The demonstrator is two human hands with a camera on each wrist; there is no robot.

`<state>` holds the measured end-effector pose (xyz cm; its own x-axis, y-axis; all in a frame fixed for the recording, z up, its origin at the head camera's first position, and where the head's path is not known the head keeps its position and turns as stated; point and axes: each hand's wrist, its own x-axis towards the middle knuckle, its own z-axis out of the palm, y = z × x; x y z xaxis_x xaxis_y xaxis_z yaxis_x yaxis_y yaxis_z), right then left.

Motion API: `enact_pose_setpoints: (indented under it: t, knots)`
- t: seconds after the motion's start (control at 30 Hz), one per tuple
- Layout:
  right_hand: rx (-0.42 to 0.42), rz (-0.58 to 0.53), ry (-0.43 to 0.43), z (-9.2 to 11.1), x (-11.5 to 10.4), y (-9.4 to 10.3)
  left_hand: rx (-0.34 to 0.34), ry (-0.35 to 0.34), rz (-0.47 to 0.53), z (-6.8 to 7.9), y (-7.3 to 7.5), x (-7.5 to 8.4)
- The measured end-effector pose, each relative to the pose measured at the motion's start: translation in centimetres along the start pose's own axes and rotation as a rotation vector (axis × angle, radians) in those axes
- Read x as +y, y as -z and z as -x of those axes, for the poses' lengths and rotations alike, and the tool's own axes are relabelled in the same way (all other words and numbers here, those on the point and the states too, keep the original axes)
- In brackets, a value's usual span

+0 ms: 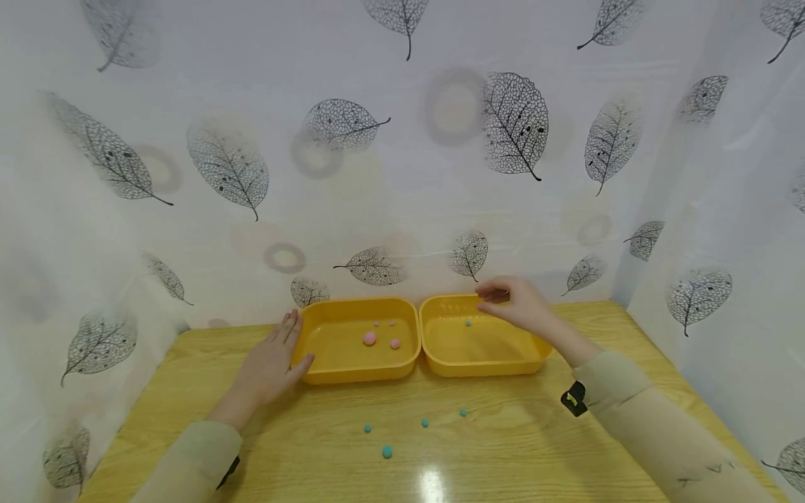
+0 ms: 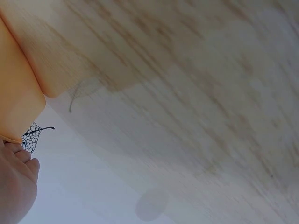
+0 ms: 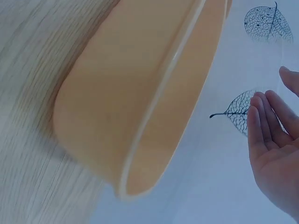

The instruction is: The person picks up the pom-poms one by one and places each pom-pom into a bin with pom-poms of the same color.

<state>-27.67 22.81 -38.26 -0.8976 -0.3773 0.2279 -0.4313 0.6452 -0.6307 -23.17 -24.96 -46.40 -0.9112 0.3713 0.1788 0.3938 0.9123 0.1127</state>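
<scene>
My left hand (image 1: 267, 370) rests at the left end of the left yellow tray (image 1: 358, 374), fingers extended along its side and thumb at the front rim. Several pink balls (image 1: 370, 338) of different sizes lie in that tray. Over the right yellow tray (image 1: 484, 370) hovers my right hand (image 1: 516, 304), its fingers loosely bent and the thumb apart from them. Nothing shows between them in the right wrist view, where the hand (image 3: 275, 140) is beside the tray (image 3: 107, 93). One small teal ball (image 1: 468, 323) appears inside the right tray.
On the wooden table (image 1: 302, 447), in front of the trays, lie several teal balls, the largest (image 1: 387, 452) nearest me. The two trays stand side by side, ends touching. A leaf-printed curtain (image 1: 402, 202) hangs behind the table and at both sides.
</scene>
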Motion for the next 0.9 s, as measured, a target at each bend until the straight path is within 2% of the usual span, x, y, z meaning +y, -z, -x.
enact_pose_setpoints:
  t: [0.23, 0.43, 0.73, 0.9]
  knots:
    - [0.051, 0.247, 0.030, 2.0, 0.5, 1.4, -0.002, 0.002, 0.009, 0.0, -0.1, -0.1]
    - [0.039, 0.416, 0.032, 3.9, 1.3, 2.2, 0.002, -0.006, 0.003, 0.0, -0.2, 0.0]
    - [0.032, 0.558, 0.073, 6.6, 3.6, 2.1, 0.001, -0.005, 0.003, 0.0, -0.1, 0.1]
    - [-0.005, 0.621, 0.071, 7.4, 5.4, 1.6, 0.002, -0.004, 0.003, 0.1, 0.0, 0.1]
